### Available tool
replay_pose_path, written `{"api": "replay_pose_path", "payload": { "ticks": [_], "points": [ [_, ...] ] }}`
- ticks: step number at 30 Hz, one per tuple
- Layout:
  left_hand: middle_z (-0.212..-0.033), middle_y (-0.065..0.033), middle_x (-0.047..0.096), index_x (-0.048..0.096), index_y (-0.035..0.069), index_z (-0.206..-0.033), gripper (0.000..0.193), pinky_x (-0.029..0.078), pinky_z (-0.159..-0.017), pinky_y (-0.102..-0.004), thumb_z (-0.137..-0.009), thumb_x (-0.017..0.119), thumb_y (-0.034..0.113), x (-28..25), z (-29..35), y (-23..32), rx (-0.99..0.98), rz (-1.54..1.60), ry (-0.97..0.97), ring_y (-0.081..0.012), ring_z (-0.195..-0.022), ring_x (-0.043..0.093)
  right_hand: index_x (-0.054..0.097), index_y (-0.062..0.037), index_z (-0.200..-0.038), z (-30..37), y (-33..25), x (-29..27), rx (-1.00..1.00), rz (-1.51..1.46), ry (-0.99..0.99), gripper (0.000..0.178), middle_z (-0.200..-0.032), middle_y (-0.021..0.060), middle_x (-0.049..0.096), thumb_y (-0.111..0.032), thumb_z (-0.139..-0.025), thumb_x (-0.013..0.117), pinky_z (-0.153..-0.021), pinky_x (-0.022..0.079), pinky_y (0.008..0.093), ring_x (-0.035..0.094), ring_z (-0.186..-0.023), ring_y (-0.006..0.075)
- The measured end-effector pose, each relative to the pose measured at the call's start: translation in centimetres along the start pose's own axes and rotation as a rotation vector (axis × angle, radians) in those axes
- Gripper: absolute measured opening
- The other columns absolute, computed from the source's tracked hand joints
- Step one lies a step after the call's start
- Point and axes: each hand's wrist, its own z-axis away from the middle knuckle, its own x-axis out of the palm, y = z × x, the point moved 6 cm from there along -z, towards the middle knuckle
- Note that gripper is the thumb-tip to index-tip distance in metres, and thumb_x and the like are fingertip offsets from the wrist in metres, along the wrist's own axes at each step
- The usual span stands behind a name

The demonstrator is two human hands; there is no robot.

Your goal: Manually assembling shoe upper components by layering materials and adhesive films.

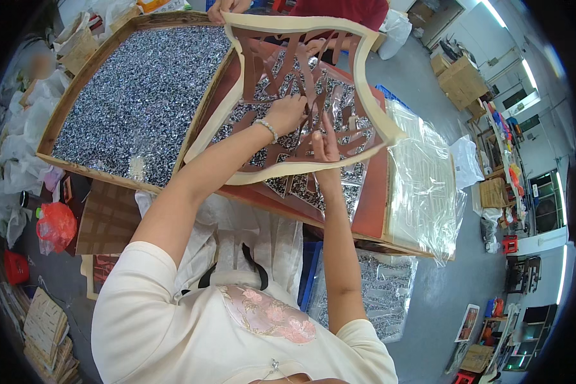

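A cream-edged frame (367, 77) with a brown cut-out stencil sheet (253, 67) is held tilted over the table. My left hand (287, 115), wearing a beaded bracelet, reaches over the frame's near edge, its fingers curled closed on a brown strip of the stencil. Close by on the right, my right hand (326, 146) has its fingers stretched out against the strips. Beneath the frame lies a clear sheet patterned with dark, glittering chips (355, 198), partly hidden. A co-worker's hand (229, 8) grips the frame's far left corner; another hand (315, 47) shows behind the stencil.
At left stands a wooden tray (118, 175) full of shiny chips. A red-brown board (371, 214) covers the table, with stacked clear plastic sheets (422, 192) on its right. Another chip-patterned sheet (381, 291) lies lower down. Plastic bags (29, 137) crowd the far left.
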Motion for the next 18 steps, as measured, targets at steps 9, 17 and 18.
{"api": "replay_pose_path", "payload": {
  "ticks": [9, 17, 18],
  "points": [
    [-0.099, -0.0202, 0.065, 0.061, -0.002, -0.098, 0.030, 0.051, -0.079, -0.0419, -0.089, 0.051, 0.024, 3.4, -3.5, -1.1, -0.219, 0.122, -0.186, -0.0354, -0.092, 0.064, 0.046, -0.0020, -0.131, -2.2, -0.1, -0.8, 0.168, -0.292, 0.072, 0.050, -0.092, 0.0026, 0.061, -0.040, -0.099, 0.043, -0.072, 0.045, 0.0227, 0.055, -0.082, 0.0084],
    [-0.080, -0.0017, 0.062, 0.061, 0.009, -0.091, 0.013, 0.047, -0.062, -0.0284, -0.093, 0.050, 0.016, 0.6, -5.7, -4.4, -0.540, 1.709, -0.258, -0.0093, -0.069, 0.056, 0.055, -0.0025, -0.121, -0.8, 6.7, -1.2, 0.097, -0.259, 0.089, 0.046, -0.082, 0.0017, 0.059, -0.040, -0.101, 0.037, -0.064, 0.045, 0.0230, 0.053, -0.072, 0.0075],
    [-0.080, -0.0008, 0.061, 0.059, 0.010, -0.092, 0.011, 0.047, -0.062, -0.0267, -0.094, 0.050, 0.016, -1.5, -6.0, -5.0, -0.433, 2.032, -0.250, -0.0083, -0.069, 0.055, 0.058, -0.0030, -0.117, -0.3, 7.7, -0.9, 0.133, -0.019, 0.089, 0.039, -0.080, 0.0008, 0.059, -0.034, -0.101, 0.040, -0.063, 0.044, 0.0219, 0.051, -0.069, 0.0065]
  ]
}}
